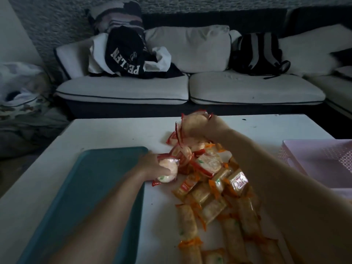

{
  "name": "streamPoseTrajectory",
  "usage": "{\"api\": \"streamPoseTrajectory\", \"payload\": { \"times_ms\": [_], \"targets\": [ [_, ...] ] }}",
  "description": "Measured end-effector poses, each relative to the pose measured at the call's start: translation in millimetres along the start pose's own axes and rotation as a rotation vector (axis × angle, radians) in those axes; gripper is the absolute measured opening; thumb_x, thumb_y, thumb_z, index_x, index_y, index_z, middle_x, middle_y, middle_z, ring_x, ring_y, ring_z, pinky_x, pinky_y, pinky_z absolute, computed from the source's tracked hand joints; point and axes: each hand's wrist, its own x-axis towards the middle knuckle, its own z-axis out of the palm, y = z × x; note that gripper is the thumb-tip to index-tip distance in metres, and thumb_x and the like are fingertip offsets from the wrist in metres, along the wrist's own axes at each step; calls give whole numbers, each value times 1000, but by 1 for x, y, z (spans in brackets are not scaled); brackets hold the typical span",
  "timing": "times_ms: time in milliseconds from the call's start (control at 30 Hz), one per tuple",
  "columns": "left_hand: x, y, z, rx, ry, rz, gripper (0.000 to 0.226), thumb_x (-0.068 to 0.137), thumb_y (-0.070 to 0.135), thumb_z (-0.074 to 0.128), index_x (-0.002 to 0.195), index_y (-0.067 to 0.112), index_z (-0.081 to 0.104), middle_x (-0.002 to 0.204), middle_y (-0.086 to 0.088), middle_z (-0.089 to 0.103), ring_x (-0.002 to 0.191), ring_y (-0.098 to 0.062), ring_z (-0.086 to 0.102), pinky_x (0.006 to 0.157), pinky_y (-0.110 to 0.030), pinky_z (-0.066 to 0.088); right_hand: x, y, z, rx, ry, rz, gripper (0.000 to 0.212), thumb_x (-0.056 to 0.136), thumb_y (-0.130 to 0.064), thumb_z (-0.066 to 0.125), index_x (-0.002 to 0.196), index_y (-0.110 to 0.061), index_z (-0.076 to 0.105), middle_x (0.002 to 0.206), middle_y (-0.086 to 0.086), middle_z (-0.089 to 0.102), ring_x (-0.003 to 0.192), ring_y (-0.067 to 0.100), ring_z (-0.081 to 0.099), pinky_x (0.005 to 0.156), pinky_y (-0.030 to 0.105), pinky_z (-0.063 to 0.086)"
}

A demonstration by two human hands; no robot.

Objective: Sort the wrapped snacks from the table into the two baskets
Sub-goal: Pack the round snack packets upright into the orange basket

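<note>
Pinching one round pack (168, 173) beside the teal basket (91, 187), your left hand (152, 166) is closed; your right hand (215, 124) grips a bunch (192, 124) above the pile (219, 187). Light, slippery, likely brittle: hold wrapper edges.

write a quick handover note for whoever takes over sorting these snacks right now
Left hand grips one round red-wrapped snack at the right edge of the teal basket.
Right hand holds a bunch of red-wrapped snacks lifted above the far end of the pile.
The pile lies on the table between the teal basket, left, and the pink basket, right.
Done: no snack shows in the teal basket; the pink basket is only partly in view.
Left: nearly the whole pile.
</note>
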Motion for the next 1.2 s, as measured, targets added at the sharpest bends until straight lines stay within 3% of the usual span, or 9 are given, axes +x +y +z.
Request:
{"api": "streamPoseTrajectory", "payload": {
  "times_ms": [133, 267, 333, 500, 600, 700, 900, 1000, 1200],
  "targets": [
    [11, -9, -8, 287, 8, 38, 69, 53, 64, 79, 109, 26, 64, 113, -2, 58, 111, -24, 55, 92, -38, 52, 13, -1, 23, 97, -128, 226, 70, 61, -45, 92, 115, -12, 63, 101, 7, 72, 89, 21, 71, 84, 41, 61],
    [17, -18, -14, 183, 18, 110, 72, 66, 45, 89, 125, 22, 55, 122, -1, 37, 101, -18, 52, 90, -32, 51, 22, 10, 31, 43, -303, 331, 96, 36, -55, 95, 117, -16, 62, 107, 6, 74, 98, 26, 72, 93, 44, 58],
    [19, -20, -14, 125, 39, 112, 75, 68, 36, 91, 129, 20, 51, 128, -1, 33, 99, -17, 54, 94, -31, 51, 21, 14, 33, 102, -361, 355, 92, 37, -50, 97, 117, -17, 63, 105, 7, 76, 99, 27, 73, 94, 45, 57],
    [14, -13, -7, -22, 38, 98, 109, 72, 25, 91, 156, 20, 22, 149, -9, 44, 131, -28, 50, 98, -33, 45, 14, 18, 34, 225, -390, 318, 80, 46, -38, 99, 116, -11, 68, 103, 8, 78, 99, 28, 74, 96, 48, 56],
    [10, -15, -12, -277, 92, 65, 79, 65, 20, 94, 134, 15, 56, 129, -4, 66, 111, -22, 65, 93, -36, 55, 1, 13, 33, 340, -331, 246, 89, 38, -39, 101, 115, -8, 70, 105, 11, 77, 98, 29, 74, 93, 47, 58],
    [-5, -14, -22, -680, 108, -2, 48, 70, 10, 89, 112, 12, 67, 102, -8, 75, 91, -23, 73, 68, -35, 59, -21, 3, 23, 523, -264, 182, 82, 47, -35, 97, 118, -7, 67, 109, 15, 76, 100, 32, 73, 90, 51, 58],
    [-63, 18, -39, -1402, 50, 101, 48, 71, 5, 79, 117, 15, 71, 104, -16, 77, 87, -25, 75, 62, -30, 60, -87, -10, -19, 1021, -124, 169, 53, 82, -29, 78, 125, -4, 62, 115, 21, 72, 105, 36, 71, 83, 51, 60],
    [-100, 49, -35, -1526, -22, 155, 43, 79, 7, 73, 119, 21, 70, 103, -13, 76, 83, -22, 73, 62, -28, 60, -136, -8, -48, 1122, -149, 160, 37, 92, -30, 66, 116, -2, 66, 108, 18, 75, 95, 31, 75, 72, 44, 62],
    [-166, 145, 30, -1501, -295, 177, 21, 91, 6, 63, 111, 7, 71, 107, -21, 73, 92, -29, 71, 80, -40, 58, -228, 32, -109, 1187, -46, 125, 44, 82, -33, 69, 117, -5, 67, 115, 20, 71, 101, 33, 72, 76, 46, 62]
  ]
}}
